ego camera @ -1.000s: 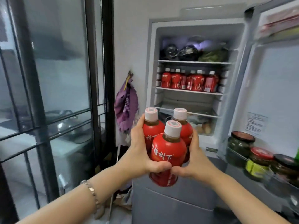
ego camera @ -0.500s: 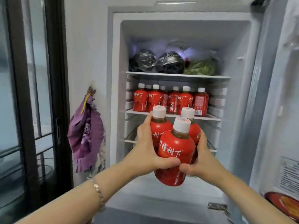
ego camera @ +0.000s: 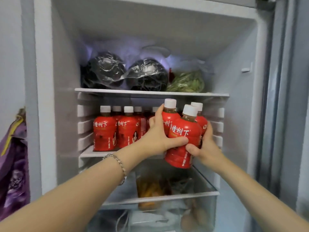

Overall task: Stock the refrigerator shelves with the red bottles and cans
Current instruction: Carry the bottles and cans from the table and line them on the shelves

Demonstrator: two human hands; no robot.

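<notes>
We hold three bottles (ego camera: pixel 183 131) upright as one cluster. The left hand (ego camera: pixel 156 138) curls round its left side and the right hand (ego camera: pixel 208 144) round its right, with the thumbs meeting on the near bottle. The cluster sits at the right end of the shelf (ego camera: pixel 90 153), and its near base appears lower than the shelf's front edge. The stocked row (ego camera: pixel 115 131) fills the left and middle. The free space lies far and right, nearer the right hand. We judge the next move to be: raise slightly, push in, axes vertical, caps below the upper shelf (ego camera: pixel 150 92).
</notes>
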